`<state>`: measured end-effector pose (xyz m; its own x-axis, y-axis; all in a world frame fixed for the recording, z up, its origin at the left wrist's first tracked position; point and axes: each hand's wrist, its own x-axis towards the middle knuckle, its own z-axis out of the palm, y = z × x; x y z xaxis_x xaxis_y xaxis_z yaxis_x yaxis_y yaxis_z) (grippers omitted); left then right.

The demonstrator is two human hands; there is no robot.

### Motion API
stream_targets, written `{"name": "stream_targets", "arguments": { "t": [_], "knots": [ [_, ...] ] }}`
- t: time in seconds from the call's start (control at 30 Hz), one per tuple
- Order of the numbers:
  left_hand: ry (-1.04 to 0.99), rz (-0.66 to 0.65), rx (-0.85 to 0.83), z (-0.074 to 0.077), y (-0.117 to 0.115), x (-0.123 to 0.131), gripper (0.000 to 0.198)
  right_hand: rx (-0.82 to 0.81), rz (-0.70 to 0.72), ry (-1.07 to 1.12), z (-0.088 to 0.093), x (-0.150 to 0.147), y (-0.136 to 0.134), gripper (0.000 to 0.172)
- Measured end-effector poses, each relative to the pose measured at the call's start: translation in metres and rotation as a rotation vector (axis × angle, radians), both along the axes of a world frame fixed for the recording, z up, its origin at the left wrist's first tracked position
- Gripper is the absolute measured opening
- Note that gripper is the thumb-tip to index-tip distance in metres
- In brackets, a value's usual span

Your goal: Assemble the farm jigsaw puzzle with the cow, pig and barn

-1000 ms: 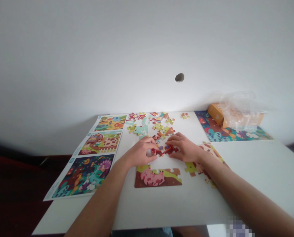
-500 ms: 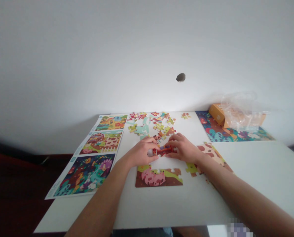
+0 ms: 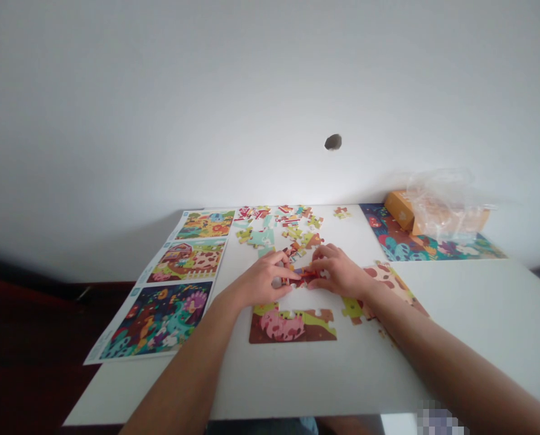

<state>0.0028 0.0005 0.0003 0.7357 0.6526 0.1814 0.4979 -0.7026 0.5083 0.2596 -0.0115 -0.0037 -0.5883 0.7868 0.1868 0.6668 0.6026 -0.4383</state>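
I see a person's left hand (image 3: 266, 279) and right hand (image 3: 340, 275), thumbs and fingers gripping red puzzle pieces (image 3: 303, 281) from either side; these are mid-table, just beyond a partly built pig section (image 3: 281, 327); a cow section (image 3: 383, 279) lies partly behind the right forearm (image 3: 415, 332); whether the red pieces interlock, I cannot tell.

left hand (image 3: 265, 279): bare, slim fingers | right hand (image 3: 342, 273): bare, likewise slim | left forearm (image 3: 183, 362), right forearm (image 3: 437, 347): bare, broadening toward near side | near edge, centre: blue cloth (image 3: 270, 426), denim-like, mostly out of view
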Motion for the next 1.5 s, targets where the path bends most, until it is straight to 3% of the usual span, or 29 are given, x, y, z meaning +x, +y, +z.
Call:
{"name": "stream_targets", "arguments": {
  "t": [0.57,0.8,1.07,1.3,1.5],
  "knots": [
    [-0.033,-0.011,-0.020,-0.0017,0.0024,-0.0023,0.019,-0.015,-0.094,-0.039,-0.0016,-0.0078,-0.0046,0.029],
    [-0.004,0.119,-0.016,-0.0011,0.0021,-0.0049,0.051,-0.008,-0.165,-0.084,0.0003,-0.0046,-0.0048,0.052],
    [-0.017,0.120,-0.038,-0.0001,0.0016,-0.0016,0.034,-0.029,-0.179,-0.069,-0.0017,-0.0055,-0.0051,0.045],
    [0.015,0.167,-0.023,0.0000,0.0015,-0.0002,0.052,-0.035,-0.166,-0.058,-0.0011,-0.0055,-0.0041,0.043],
    [0.033,0.151,0.083,-0.0009,0.0031,-0.0008,0.040,-0.013,-0.145,-0.054,0.0009,-0.0029,-0.0060,0.043]
  ]
}}
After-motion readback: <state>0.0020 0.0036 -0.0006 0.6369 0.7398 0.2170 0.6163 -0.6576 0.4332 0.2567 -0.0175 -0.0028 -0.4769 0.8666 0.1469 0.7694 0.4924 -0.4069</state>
